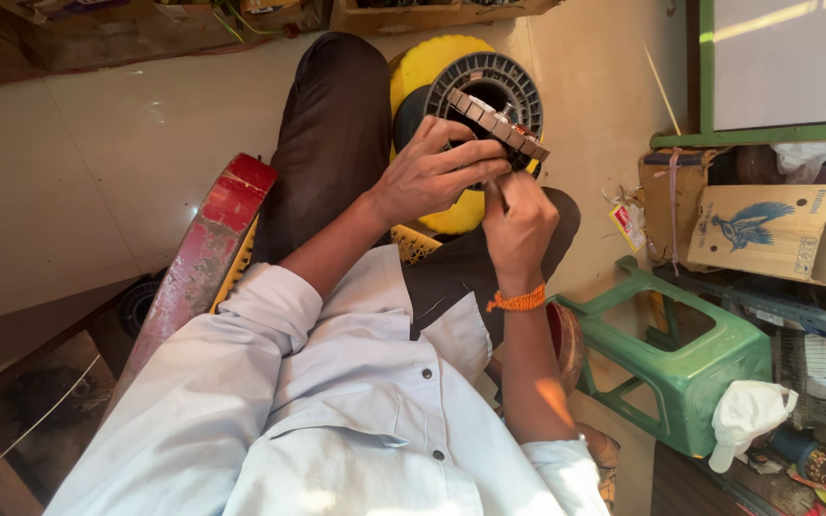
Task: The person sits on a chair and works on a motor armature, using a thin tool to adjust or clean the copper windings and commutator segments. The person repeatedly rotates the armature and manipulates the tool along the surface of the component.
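My left hand [432,174] grips a round motor stator [494,113], a dark ring with a band of brown and silver slots along its rim, held tilted above my knees. Right below it, my right hand [518,227], with an orange thread on its wrist, is closed around a thin dark tool [496,196]. The tool's tip touches the stator's lower edge. A yellow round disc [432,65] lies behind the stator, partly hidden by it and by my dark trousers.
A red-painted metal bar [210,244] leans at my left. A green plastic stool [695,368] stands to the right, with a white cloth [748,411] beside it. Cardboard boxes [776,234] and clutter fill the right side, and the tiled floor [126,153] lies at the left.
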`<action>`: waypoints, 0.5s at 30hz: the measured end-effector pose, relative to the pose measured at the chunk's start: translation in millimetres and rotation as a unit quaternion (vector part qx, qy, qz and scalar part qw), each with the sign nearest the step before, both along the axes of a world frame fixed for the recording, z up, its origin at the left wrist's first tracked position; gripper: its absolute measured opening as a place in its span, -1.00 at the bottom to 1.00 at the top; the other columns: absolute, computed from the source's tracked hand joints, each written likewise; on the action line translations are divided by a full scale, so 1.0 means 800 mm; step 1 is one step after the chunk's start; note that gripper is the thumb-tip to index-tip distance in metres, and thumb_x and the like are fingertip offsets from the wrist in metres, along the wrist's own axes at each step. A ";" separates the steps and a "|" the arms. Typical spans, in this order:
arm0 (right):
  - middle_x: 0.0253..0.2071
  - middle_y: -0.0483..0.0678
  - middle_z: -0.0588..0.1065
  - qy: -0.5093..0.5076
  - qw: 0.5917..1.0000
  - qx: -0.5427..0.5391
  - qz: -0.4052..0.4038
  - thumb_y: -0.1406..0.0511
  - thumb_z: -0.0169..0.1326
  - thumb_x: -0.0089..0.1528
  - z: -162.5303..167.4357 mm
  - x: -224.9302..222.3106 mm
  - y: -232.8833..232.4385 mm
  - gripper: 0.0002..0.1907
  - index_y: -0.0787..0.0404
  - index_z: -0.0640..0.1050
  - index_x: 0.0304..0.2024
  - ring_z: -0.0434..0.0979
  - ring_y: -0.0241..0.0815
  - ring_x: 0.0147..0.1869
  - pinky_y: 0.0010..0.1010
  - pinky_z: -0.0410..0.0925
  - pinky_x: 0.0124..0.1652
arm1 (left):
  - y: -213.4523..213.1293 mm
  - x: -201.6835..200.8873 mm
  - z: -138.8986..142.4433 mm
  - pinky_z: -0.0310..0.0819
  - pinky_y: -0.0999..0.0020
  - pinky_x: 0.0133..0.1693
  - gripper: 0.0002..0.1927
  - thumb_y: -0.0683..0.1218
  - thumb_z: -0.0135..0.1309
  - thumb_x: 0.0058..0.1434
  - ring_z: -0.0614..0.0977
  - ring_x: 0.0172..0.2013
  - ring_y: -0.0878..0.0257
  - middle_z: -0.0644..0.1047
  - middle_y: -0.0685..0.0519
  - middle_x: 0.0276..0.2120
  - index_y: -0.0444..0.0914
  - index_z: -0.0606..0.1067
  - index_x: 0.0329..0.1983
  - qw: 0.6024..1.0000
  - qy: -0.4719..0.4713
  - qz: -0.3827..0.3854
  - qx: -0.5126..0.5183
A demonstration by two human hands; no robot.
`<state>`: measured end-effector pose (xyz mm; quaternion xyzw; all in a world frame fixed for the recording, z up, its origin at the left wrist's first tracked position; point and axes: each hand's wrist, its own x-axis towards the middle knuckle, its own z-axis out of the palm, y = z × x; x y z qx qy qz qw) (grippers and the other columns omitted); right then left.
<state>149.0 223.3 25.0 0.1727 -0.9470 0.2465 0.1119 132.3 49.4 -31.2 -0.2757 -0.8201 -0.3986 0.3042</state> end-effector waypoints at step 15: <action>-0.39 -0.10 0.47 -0.101 0.991 -0.075 0.044 0.46 0.28 0.29 0.120 -0.033 0.010 -0.94 0.30 0.63 -0.21 0.32 -0.35 -0.42 -0.48 0.20 -0.39 | 0.014 -0.003 -0.021 0.24 0.41 -0.42 -0.88 -0.26 0.33 0.22 0.40 -0.49 0.36 0.41 0.07 -0.39 -0.35 0.57 -0.32 0.916 -0.218 -0.020 0.335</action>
